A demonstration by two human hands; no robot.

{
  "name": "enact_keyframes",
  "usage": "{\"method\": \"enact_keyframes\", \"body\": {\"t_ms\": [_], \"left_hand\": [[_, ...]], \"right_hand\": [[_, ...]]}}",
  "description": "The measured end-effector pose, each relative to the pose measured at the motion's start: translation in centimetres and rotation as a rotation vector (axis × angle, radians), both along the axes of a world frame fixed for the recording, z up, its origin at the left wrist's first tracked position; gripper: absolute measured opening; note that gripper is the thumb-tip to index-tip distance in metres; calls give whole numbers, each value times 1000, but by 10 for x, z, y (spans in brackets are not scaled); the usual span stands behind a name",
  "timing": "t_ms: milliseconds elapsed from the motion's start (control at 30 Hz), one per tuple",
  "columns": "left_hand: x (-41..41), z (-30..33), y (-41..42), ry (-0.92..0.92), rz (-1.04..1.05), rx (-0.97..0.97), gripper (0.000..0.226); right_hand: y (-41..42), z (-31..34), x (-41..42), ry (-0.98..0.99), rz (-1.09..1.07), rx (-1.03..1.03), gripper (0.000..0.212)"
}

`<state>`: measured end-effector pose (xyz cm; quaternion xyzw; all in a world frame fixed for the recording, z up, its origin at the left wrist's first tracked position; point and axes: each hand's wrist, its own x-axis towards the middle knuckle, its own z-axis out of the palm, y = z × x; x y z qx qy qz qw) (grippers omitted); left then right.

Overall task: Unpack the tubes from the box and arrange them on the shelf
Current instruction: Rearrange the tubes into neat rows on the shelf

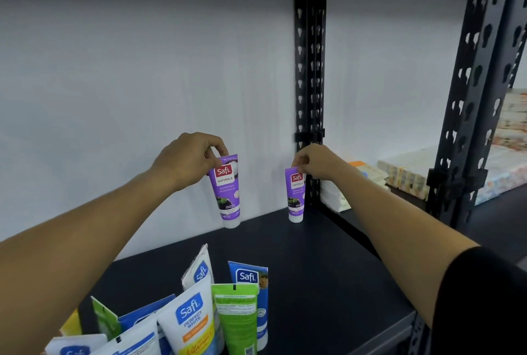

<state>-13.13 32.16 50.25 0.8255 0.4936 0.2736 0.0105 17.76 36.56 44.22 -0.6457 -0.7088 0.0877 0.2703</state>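
L grip (188, 159) pinches tube top (226, 190) | R grip (312, 162) pinches 2nd tube (296, 197)

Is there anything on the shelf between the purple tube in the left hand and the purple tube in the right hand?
Nothing visible. The left hand holds its purple tube near the back wall, the right hand pinches the other purple tube by the post, and the dark shelf between them is bare.

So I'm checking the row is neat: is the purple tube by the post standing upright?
Upright: the purple tube by the post stands cap-down on the shelf, the right hand pinching its top.
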Motion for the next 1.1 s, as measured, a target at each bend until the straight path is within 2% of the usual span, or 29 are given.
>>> {"method": "enact_keyframes", "body": {"t_ms": [200, 300, 400, 500, 633, 700, 800, 1100], "left_hand": [[14, 1, 10, 57, -39, -7, 9], [25, 0, 16, 95, -53, -13, 12], [37, -3, 23, 118, -62, -35, 17], [49, -10, 30, 145, -77, -55, 18], [63, -23, 39, 151, -89, -81, 23], [68, -29, 44, 150, -87, -104, 24], [72, -36, 52, 175, -78, -118, 25], [70, -48, 63, 195, -75, -130, 24]], "right_hand": [[-4, -12, 2, 134, 4, 70, 14], [-13, -22, 0, 269, -36, 178, 31], [-29, -43, -6, 499, -117, 332, 48], [-41, -72, -15, 628, -185, 364, 62], [-41, -103, -28, 648, -225, 326, 89], [-38, -113, -36, 660, -237, 313, 94], [-29, -127, -45, 684, -223, 305, 97], [-13, -146, -46, 526, -276, 333, 94]]}}
